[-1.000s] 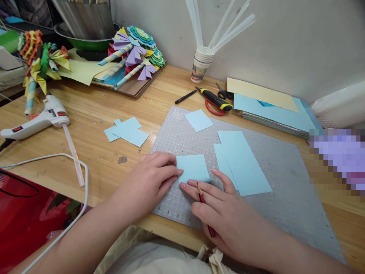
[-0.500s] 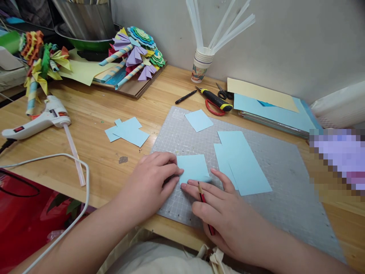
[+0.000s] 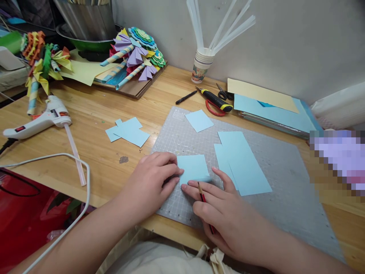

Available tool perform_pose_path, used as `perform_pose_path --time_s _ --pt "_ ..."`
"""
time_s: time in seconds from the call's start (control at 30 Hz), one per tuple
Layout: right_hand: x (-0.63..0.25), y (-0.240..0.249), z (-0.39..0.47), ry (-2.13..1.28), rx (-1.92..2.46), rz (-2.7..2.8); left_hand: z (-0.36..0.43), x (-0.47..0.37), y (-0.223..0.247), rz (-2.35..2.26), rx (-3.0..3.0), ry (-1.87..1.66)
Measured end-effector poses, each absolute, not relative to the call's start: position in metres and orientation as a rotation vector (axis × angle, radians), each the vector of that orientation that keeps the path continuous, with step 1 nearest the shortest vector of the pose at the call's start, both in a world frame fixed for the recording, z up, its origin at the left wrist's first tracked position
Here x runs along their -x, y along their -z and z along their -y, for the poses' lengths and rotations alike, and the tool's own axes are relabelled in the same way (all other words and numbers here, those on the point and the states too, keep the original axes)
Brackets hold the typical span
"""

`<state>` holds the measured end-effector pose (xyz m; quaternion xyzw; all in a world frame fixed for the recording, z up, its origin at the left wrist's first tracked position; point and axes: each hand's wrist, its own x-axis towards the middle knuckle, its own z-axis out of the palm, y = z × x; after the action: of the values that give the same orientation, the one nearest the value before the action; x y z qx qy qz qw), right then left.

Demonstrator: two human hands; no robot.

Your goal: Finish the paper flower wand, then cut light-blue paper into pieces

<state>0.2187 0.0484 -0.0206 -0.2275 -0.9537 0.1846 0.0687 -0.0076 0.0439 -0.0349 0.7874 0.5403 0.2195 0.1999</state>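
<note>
A small light-blue sheet of paper [image 3: 193, 166] lies on the grey cutting mat [image 3: 288, 171], its near edge curling up slightly. At its left edge my left hand [image 3: 155, 177] is closed, thumb and fingertips pressed against the paper. A red and black pencil [image 3: 202, 196] is held in my right hand [image 3: 221, 211], point facing away from me. Fingertips of that same hand touch the near edge of the sheet. To the right, two longer blue paper strips [image 3: 245, 163] overlap on the mat, and a blue square [image 3: 199, 121] rests near its far edge.
Left of the mat lie blue paper scraps [image 3: 128, 131] and a white glue gun [image 3: 42, 118] with its cable. Behind the mat are a black pen [image 3: 186, 97], a yellow-black cutter [image 3: 216, 99], scissors [image 3: 224, 91], a paper cup [image 3: 202, 64] and paper flowers [image 3: 137, 53].
</note>
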Motion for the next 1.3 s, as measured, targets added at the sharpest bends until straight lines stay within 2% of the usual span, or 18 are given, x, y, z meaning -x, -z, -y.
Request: perform_pose_path --time_s 1.3 --pt "-0.221 0.022 -0.034 -0.371 0.714 2.953 -0.044 0.008 0.034 -1.509 -2.182 -0.611"
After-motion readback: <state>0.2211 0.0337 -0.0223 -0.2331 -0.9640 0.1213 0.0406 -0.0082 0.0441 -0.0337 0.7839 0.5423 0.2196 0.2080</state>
